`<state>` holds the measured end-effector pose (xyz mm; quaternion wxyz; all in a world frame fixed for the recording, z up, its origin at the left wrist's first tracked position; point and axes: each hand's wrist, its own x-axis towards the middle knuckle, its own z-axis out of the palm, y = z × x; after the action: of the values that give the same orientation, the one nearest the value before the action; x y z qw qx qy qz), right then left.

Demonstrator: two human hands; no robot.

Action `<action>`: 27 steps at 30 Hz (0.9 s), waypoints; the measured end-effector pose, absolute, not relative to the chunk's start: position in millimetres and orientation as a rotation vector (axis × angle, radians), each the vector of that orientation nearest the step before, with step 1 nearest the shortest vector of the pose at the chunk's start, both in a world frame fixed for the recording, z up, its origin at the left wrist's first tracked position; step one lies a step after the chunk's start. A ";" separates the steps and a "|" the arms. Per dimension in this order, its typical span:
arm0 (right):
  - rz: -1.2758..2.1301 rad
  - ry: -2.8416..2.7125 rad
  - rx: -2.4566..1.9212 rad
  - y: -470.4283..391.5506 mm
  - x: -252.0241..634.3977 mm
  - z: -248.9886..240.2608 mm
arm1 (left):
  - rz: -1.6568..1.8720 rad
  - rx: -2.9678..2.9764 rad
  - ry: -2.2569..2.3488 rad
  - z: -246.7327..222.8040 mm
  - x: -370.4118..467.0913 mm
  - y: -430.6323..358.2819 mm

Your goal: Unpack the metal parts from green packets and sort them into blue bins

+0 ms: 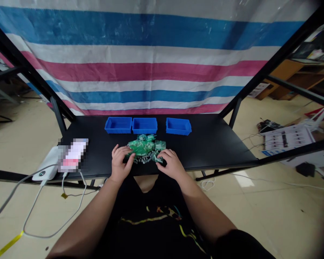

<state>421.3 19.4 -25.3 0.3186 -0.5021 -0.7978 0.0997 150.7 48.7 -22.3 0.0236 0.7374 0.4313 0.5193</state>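
A heap of small green and silvery pieces (142, 146) lies near the front edge of the black table; some look like circuit boards or clear-wrapped parts, too small to name. My left hand (121, 162) rests at the heap's left side, thumb and fingers apart with the fingertips touching it. On the opposite side, my right hand (171, 164) has its fingers curved over the heap's right edge, a gap showing between thumb and forefinger. I make out no piece lifted in either hand.
Behind the heap stand three blue bins: a left one (118, 125), a middle one (145, 126) and a right one (178, 126). A phone (75, 153) and a white power bank (47, 163) with cables lie at the table's left. A striped sheet (151, 68) hangs behind.
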 end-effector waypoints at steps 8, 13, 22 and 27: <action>0.258 -2.087 -1.317 19.9 422.7 -27.7 | 1.526 2.246 1.448 -28.6 168.5 26.5; 0.266 -2.085 -1.317 19.7 422.0 -28.4 | 1.360 2.280 1.582 -29.8 174.7 28.7; 0.266 -2.138 -1.292 16.4 423.2 -22.8 | 1.325 2.364 1.644 -30.8 179.0 30.3; 0.222 -2.167 -1.293 6.0 398.9 -20.3 | 1.267 2.456 1.607 -33.9 185.6 31.5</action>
<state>398.9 6.0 -20.3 0.2997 -0.4869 -0.8161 0.0838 185.6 31.5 -33.9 -0.0277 0.7680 0.5025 0.3961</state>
